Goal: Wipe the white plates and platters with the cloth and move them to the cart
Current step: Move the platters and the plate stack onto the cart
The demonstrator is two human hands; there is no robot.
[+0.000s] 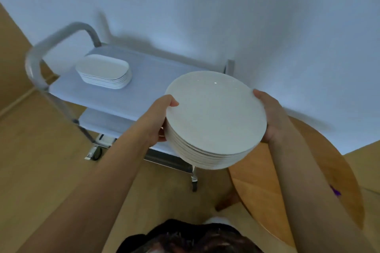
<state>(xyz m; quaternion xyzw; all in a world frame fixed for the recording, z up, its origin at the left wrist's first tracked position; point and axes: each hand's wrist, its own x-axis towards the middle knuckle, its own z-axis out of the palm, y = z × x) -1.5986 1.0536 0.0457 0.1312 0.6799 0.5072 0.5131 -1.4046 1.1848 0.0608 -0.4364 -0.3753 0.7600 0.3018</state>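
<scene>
White round ceramic plates in a stack (213, 121) hang between both hands, left hand (162, 117) and right hand (269, 117) curled round opposite rims, above the grey metal cart's top shelf (156, 80), whose bare space lies just beyond, right of the stacked white oblong platters (102, 72).

Single head-worn view, forward and down, close over the plates (216, 117) (cart (164, 72) just beyond).

My hands hold plain white plates (216, 121); white platters (102, 72) sit on the grey cart (164, 72), beside a tan wooden table (267, 181).
</scene>
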